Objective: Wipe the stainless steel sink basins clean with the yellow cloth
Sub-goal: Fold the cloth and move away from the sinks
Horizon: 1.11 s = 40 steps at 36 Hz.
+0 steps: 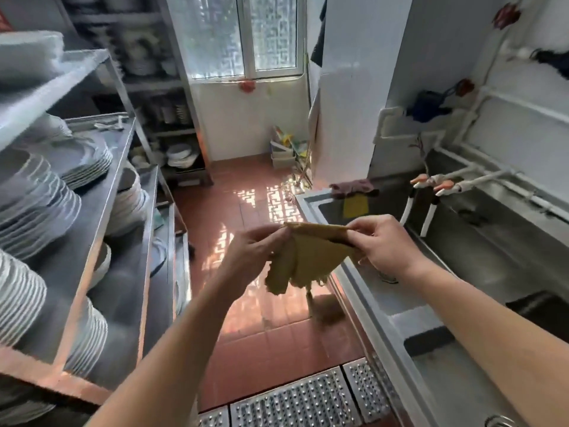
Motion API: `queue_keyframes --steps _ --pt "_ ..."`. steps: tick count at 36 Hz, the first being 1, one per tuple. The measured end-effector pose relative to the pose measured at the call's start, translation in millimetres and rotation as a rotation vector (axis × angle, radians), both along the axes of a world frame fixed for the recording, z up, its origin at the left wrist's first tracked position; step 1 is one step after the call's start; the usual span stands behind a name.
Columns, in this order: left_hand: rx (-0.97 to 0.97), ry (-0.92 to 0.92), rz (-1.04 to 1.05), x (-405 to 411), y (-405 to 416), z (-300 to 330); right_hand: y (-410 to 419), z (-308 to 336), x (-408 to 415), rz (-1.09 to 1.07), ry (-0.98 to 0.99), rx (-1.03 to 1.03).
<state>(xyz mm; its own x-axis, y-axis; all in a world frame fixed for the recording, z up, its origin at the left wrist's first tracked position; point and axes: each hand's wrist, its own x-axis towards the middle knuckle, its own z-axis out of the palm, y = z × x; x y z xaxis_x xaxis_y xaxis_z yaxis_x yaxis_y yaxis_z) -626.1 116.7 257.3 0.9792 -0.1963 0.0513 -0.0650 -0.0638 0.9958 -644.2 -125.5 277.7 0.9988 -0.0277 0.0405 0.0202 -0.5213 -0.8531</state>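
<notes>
We stand by the long steel sink [374, 292] on our right, with shelves of white plates [37, 192] on our left. We hold the yellow cloth [311, 257] up over the red floor, just beside the sink's edge. Our left hand [252, 257] and right hand [385, 245] each pinch a top corner tight, and the rest hangs down.
</notes>
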Motion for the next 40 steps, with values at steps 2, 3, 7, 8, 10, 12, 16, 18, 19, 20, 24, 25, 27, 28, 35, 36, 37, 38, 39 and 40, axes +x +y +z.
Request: queue_keyframes --steps 2,3,7,8,10,12,16,18,19,20,24,25,27,28,35,36,37,38,39,40 --pt "0.002 -0.002 -0.021 36.9 0.4 3.2 1.5 0.4 29.4 -0.047 0.022 0.013" --pt "0.007 -0.006 -0.026 54.5 -0.5 4.0 1.7 -0.8 43.6 -0.064 0.047 0.032" --pt "0.042 0.009 -0.061 131.8 -7.8 -3.4 4.5 -8.9 104.3 -0.125 0.140 0.109" --pt "0.047 0.012 -0.077 147.3 -9.6 -5.6 4.6 -11.3 117.7 -0.148 0.159 0.171" --pt "0.039 0.029 -0.081 171.4 -12.2 -9.7 3.8 -15.1 139.6 -0.159 0.202 0.343" --pt "0.023 0.042 -0.099 206.7 -18.8 -17.6 -2.7 -23.6 174.2 -0.159 0.232 0.507" --pt "0.045 0.092 -0.107 283.3 -34.8 -41.1 -31.0 -47.4 243.8 -0.024 0.271 0.714" --pt "0.046 0.138 -0.086 308.0 -39.3 -52.6 -41.9 -56.3 263.6 0.087 0.287 0.700" --pt "0.051 0.162 -0.092 325.0 -45.0 -58.6 -49.5 -62.0 276.8 0.103 0.287 0.654" --pt "0.063 0.183 -0.105 341.8 -51.3 -65.3 -57.4 -69.9 290.1 0.093 0.283 0.597" --pt "0.106 0.250 -0.162 405.8 -77.2 -89.5 -78.3 -90.9 338.2 0.115 0.306 0.464" --pt "0.118 0.268 -0.173 419.9 -83.9 -94.7 -81.7 -94.2 347.2 0.123 0.311 0.440" --pt "0.129 0.300 -0.197 443.0 -95.8 -103.2 -85.0 -103.0 362.8 0.072 0.273 0.409" --pt "0.131 0.310 -0.214 454.3 -102.1 -107.0 -87.3 -110.0 370.6 0.001 0.244 0.417" --pt "0.184 0.312 -0.439 535.7 -145.5 -131.8 -110.0 -159.5 417.0 -0.384 0.131 0.496" --pt "0.197 0.313 -0.464 547.2 -151.6 -135.2 -111.9 -166.1 422.3 -0.436 0.111 0.510" --pt "0.208 0.313 -0.491 559.0 -158.1 -139.0 -113.5 -172.0 427.9 -0.487 0.095 0.522" --pt "0.219 0.315 -0.523 570.4 -165.4 -141.6 -114.7 -177.8 434.1 -0.531 0.083 0.524" --pt "0.230 0.321 -0.561 581.5 -172.2 -145.3 -115.7 -182.0 440.4 -0.570 0.077 0.524" --pt "0.239 0.329 -0.603 592.2 -179.4 -147.2 -116.3 -184.5 446.8 -0.607 0.073 0.525"
